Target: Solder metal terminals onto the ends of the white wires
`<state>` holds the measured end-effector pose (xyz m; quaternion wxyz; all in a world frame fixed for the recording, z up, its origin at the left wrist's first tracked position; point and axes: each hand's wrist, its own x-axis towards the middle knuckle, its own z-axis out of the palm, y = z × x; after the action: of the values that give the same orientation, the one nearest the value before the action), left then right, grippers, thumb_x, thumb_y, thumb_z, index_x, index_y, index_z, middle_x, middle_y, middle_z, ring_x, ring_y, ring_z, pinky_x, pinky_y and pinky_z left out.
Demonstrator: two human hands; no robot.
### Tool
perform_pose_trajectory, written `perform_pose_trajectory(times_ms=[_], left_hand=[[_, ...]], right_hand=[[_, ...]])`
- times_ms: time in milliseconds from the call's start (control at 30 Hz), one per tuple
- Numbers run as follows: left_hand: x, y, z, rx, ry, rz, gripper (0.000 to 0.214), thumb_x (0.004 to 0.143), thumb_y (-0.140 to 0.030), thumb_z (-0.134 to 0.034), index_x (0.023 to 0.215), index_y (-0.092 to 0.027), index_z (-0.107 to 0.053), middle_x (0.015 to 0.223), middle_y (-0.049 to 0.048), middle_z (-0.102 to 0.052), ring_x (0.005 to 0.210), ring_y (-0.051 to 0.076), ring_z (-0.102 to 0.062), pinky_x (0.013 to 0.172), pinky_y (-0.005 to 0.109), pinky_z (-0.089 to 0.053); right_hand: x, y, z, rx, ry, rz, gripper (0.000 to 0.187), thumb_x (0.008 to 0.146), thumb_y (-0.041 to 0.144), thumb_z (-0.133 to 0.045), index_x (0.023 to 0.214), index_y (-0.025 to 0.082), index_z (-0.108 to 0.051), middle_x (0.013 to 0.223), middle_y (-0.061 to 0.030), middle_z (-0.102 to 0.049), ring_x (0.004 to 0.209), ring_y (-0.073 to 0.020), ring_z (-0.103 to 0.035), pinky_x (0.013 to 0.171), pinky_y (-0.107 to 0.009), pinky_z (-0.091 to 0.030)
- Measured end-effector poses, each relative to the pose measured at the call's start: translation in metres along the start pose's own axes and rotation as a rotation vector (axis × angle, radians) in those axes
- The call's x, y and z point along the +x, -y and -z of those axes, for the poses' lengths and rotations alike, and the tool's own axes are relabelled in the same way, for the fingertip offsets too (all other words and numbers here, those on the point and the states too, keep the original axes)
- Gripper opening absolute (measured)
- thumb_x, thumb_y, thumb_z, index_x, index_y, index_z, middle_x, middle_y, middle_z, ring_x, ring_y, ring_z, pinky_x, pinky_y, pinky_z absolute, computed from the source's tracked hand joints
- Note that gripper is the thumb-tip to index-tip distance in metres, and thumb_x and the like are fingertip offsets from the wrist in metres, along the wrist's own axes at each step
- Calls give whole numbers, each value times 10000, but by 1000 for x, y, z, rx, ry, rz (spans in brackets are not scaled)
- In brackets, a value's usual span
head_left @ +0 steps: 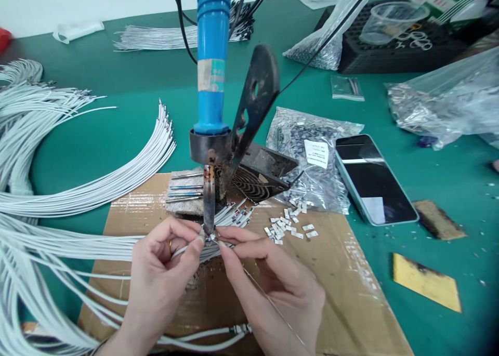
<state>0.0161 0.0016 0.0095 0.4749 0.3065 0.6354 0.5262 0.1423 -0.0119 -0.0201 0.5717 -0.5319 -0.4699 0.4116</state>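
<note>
Below the blue soldering iron (212, 49), left hand (163, 267) was pinched closed around a white cable (179, 252); right hand (278, 283) nipped a thin wire (268, 299) at the fingertips. Small shiny piece (212, 237) lay at the iron's tip, between both hands; which gripped it, unclear.

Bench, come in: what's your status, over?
Left fingers: pinching white cable. Right fingers: pinching thin wire. Both at iron tip. Small white pieces lie right, seemingly out of the way.
</note>
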Motion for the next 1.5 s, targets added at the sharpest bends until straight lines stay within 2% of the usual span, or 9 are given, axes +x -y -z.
perform_pose_trajectory(times_ms=[333, 533, 733, 900, 967, 1100, 1267, 1367, 1500], left_hand=[[1, 2, 3, 34, -6, 2, 151, 712, -112, -839, 624, -168, -729, 753, -17, -712, 602, 60, -641, 586, 97, -481], [9, 10, 17, 99, 142, -43, 150, 794, -99, -815, 684, -184, -755, 803, -5, -742, 677, 89, -704, 640, 115, -525], [3, 12, 15, 65, 134, -31, 148, 815, -122, -809, 692, -184, -752, 814, 4, -750, 711, 93, -707, 680, 115, -532], [-11, 12, 10, 75, 80, 16, 146, 777, -153, -825, 667, -173, -731, 814, 27, -749, 708, 113, -676, 655, 137, -518], [-17, 14, 12, 99, 86, 28, 147, 769, -174, -834, 668, -174, -727, 810, 28, -737, 702, 121, -666, 645, 150, -515], [-27, 21, 19, 120, 140, 33, 152, 826, -214, -802, 694, -185, -732, 812, 27, -731, 734, 132, -668, 680, 161, -522], [-43, 29, 24, 201, 256, 16, 164, 894, -267, -751, 744, -201, -749, 812, 31, -750, 707, 150, -677, 637, 192, -525], [-45, 36, 38, 407, 294, -187, 134, 932, -242, -709, 823, -237, -788, 881, 45, -795, 804, 205, -742, 740, 263, -569], [-31, 55, 78, 931, 206, -730, 238, 871, -161, -760, 1070, -288, -779, 1099, 78, -751, 1029, 287, -711, 992, 399, -521]], right_hand=[[0, 0, 0, -14, 12, -7, 175, 896, 155, -744, 741, 231, -715, 985, -52, -855, 903, -207, -830, 803, -288, -660], [1, -2, 2, -15, 39, -2, 180, 906, 149, -730, 745, 226, -705, 975, -50, -851, 901, -200, -830, 790, -269, -650], [-4, 0, 1, 26, 39, -41, 184, 917, 160, -728, 747, 225, -700, 986, -51, -838, 927, -195, -814, 810, -266, -640], [-1, -5, 19, 30, -136, -115, 119, 972, 256, -723, 855, 233, -713, 782, -15, -764, 717, -158, -741, 699, -245, -620], [0, -13, 34, 106, -161, -106, 288, 1027, 376, -653, 798, 223, -734, 691, -5, -703, 666, -153, -698, 648, -237, -595], [-7, -22, 52, 195, 54, -162, 622, 1086, 594, -384, 892, 209, -833, 698, -52, -754, 607, -184, -719, 584, -278, -598], [-24, -10, 37, -181, 238, -138, 396, 1031, 369, -594, 683, 195, -665, 619, 16, -598, 556, -122, -551, 516, -224, -422], [-29, -7, 37, -269, 322, -65, 367, 988, 258, -604, 631, 203, -537, 590, 49, -481, 529, -103, -447, 485, -225, -342], [-32, -11, 62, -358, 384, -57, 404, 964, 232, -619, 578, 207, -502, 562, 55, -443, 491, -98, -394, 454, -241, -291]])
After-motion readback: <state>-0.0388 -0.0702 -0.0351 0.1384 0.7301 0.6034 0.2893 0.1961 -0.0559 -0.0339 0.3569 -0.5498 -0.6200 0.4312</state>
